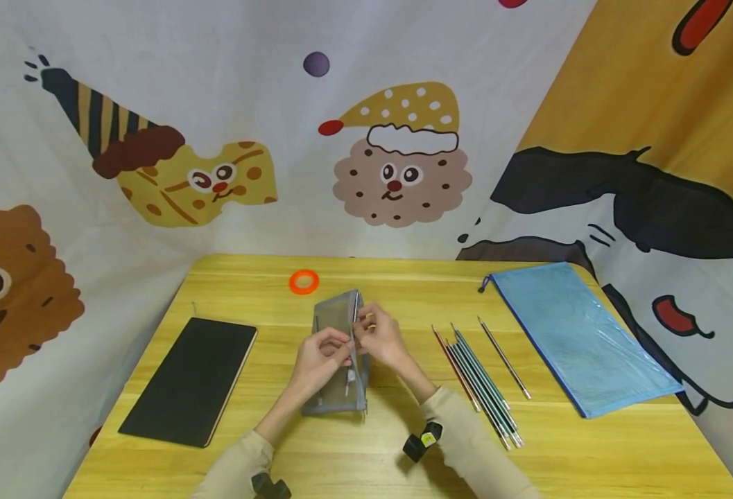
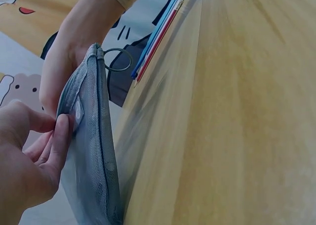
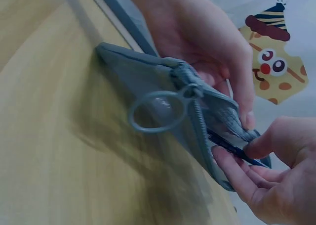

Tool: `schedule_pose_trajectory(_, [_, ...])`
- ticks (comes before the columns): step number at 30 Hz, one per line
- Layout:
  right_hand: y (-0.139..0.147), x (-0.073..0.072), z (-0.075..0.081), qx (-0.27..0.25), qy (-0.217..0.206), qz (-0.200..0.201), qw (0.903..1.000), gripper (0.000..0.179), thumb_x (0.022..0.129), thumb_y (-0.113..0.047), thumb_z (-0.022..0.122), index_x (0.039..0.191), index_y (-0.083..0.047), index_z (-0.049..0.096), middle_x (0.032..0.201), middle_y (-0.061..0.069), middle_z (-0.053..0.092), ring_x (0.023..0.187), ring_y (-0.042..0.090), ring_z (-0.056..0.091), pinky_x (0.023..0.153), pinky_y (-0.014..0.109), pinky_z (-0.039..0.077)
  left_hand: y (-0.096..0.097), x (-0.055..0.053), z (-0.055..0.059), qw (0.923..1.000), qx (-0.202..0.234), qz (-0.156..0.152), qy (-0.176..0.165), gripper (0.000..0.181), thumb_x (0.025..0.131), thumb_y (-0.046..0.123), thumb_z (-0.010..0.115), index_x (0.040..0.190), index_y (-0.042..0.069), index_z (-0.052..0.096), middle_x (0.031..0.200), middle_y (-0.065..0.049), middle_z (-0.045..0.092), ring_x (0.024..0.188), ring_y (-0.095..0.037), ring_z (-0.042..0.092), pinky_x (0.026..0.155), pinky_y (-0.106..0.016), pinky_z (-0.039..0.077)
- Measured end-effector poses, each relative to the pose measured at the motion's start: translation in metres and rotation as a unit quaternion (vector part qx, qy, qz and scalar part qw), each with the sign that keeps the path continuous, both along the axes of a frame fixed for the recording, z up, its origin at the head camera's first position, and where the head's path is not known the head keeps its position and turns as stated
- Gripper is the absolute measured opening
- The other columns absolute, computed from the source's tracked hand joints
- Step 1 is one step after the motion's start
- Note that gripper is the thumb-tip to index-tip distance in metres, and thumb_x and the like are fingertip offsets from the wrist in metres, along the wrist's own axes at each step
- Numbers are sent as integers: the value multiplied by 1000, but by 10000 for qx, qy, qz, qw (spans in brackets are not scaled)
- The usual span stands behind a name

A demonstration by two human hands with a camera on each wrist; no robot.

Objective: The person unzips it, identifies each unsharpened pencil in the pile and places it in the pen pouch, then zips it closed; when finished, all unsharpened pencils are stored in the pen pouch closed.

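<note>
At the centre of the head view, a grey mesh pouch (image 1: 333, 317) stands with its long axis running from top to bottom of the frame, its zipped edge between the hands. Left hand (image 1: 320, 358): thumb and forefinger closed, pinching the rim. Right hand (image 1: 381, 337): thumb and fingertips closed on a thin dark stick (image 3: 230, 147) at the opening. The stick's long axis lies roughly along the opening, nearer the right hand. How deep it reaches cannot be told. Loose pencils (image 1: 480, 381) lie right of the pouch.
</note>
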State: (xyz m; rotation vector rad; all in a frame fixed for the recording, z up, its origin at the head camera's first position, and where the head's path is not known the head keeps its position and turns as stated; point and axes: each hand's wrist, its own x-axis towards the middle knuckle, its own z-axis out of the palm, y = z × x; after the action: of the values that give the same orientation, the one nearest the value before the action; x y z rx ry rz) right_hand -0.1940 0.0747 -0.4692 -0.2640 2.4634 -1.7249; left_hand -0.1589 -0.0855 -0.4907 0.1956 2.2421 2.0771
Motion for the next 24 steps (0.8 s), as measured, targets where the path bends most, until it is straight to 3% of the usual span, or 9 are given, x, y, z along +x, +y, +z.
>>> schedule_pose_trajectory(6, [1, 4, -2, 515, 157, 225, 9983, 26, 97, -2, 55, 122, 7, 57, 93, 18, 69, 67, 18, 71, 58, 29, 64, 0, 0, -1, 10000, -12, 21, 65, 16, 93, 4, 71, 103, -7, 66, 95, -21, 71, 73, -17, 72, 70, -32, 67])
schedule_pose_trajectory(15, [6, 7, 0, 530, 156, 418, 9976, 28, 99, -6, 57, 123, 7, 61, 97, 19, 72, 77, 24, 75, 64, 28, 66, 0, 0, -1, 9998, -52, 101, 156, 14, 93, 5, 70, 101, -6, 67, 92, -19, 72, 70, -12, 71, 68, -32, 67])
schedule_pose_trajectory(24, [10, 11, 2, 651, 191, 1028, 9924, 27, 101, -3, 52, 121, 9, 65, 108, 25, 73, 84, 26, 75, 69, 24, 65, 0, 1, 4, 9999, 61, 107, 95, 12, 92, 1, 70, 101, -7, 67, 92, -21, 71, 74, -23, 73, 67, -27, 66])
